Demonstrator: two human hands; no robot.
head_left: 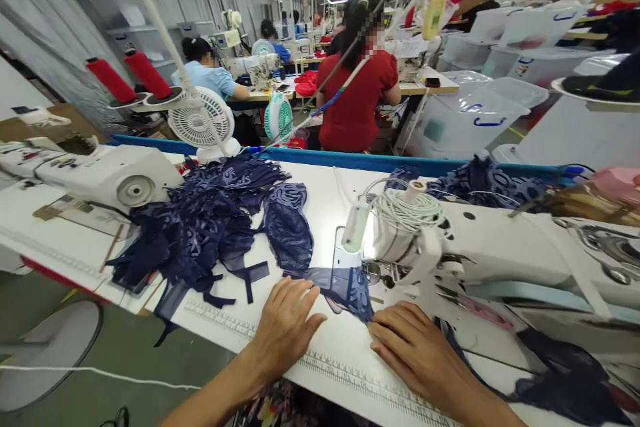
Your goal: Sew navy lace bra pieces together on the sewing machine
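Head view: navy fabric piece (358,292), 1, on white table (343,340), at sewing machine (480,233), long axis sideways; right hand (413,343), fabric ahead-left, fingers together, tips touching its near corner, pinch not discernible; left hand (284,323), fabric ahead-right, fingers loosely bent, thumb apart, no visible grip; navy pile (210,227), 1, farther left

Navy garment piece (358,292), part sheer, part lace-patterned, spread on white tabletop (327,203)
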